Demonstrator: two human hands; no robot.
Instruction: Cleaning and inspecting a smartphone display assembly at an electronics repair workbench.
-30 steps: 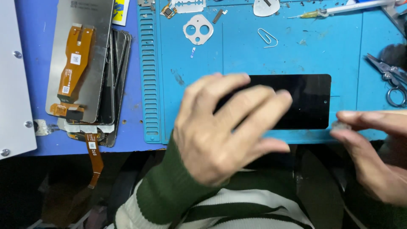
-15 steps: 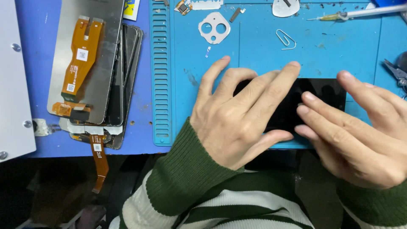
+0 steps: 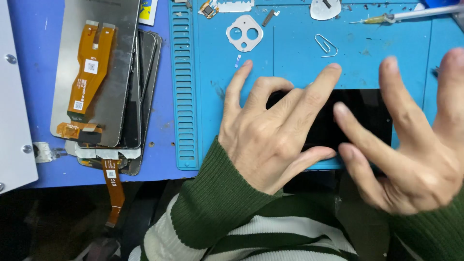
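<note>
A black phone screen lies flat on the light blue work mat near its front edge. My left hand rests on the screen's left half, fingers spread, thumb along its near edge. My right hand hovers over the screen's right half with fingers apart, and two fingertips touch or nearly touch the glass. Neither hand grips anything. Much of the screen is hidden under the hands.
A stack of phone display panels with orange flex cables sits at the left on the darker blue mat. A metal camera-ring plate, a paper clip, small parts and a slim tool lie along the far side.
My right hand has come in from the right edge onto the screen and then spread its fingers wider. My left hand stays on the screen.
</note>
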